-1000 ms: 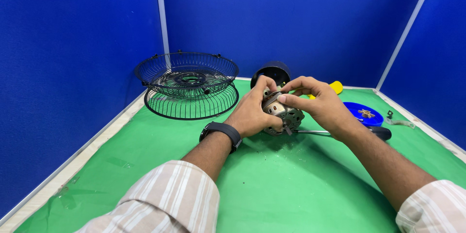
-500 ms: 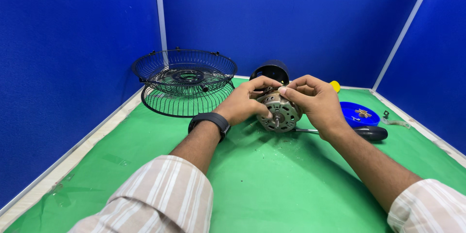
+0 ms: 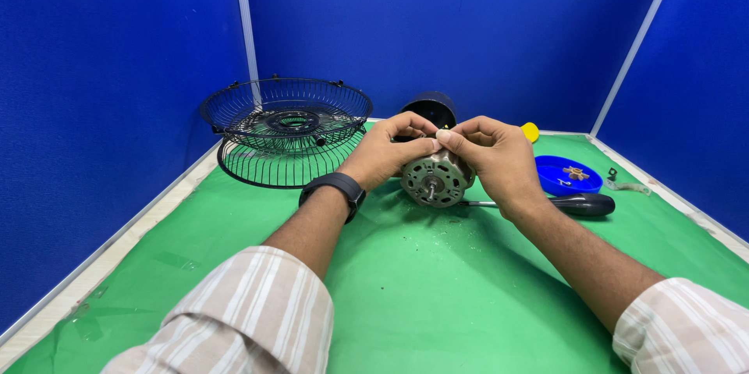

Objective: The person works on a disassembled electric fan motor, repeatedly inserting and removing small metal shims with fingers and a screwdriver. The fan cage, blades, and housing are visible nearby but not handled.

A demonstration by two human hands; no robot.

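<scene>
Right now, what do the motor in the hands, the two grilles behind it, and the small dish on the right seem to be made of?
Motor: dull grey metal, probably cast, with a bare steel shaft at its centre. Grilles: thin wire, black coated, slightly glossy; you can see through them. Dish: likely plastic, judging by its even bright blue colour and smooth rim. Both the left hand and the right hand grip the motor.
</scene>
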